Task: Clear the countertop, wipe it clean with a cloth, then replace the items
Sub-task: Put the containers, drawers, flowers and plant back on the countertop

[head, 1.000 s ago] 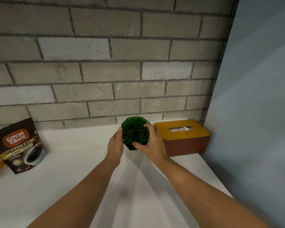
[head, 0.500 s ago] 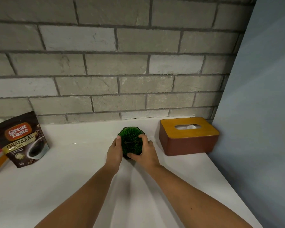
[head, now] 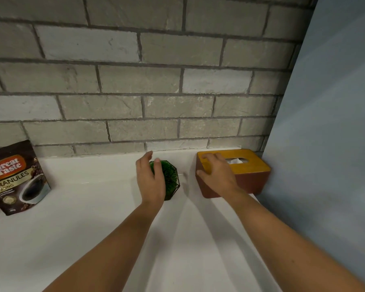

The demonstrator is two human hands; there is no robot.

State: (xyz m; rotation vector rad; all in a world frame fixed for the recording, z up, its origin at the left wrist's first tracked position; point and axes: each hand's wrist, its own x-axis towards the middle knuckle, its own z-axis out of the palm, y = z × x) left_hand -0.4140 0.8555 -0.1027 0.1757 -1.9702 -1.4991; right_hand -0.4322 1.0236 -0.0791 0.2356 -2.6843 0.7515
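Tissue box (head: 251,182) looks light, rigid, smooth-lidded; our right hand (head: 216,173) grasps its left end, our left hand (head: 150,180) lies loose by the plant (head: 170,178).

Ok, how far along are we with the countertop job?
Done: hard to say; no cloth shows, and the plant, coffee pouch and tissue box all stand on the white countertop. In hand: the left hand is open beside the plant, the right hand rests on the tissue box's corner; a grip isn't clear. Left: I cannot tell whether these items await clearing or are already back.
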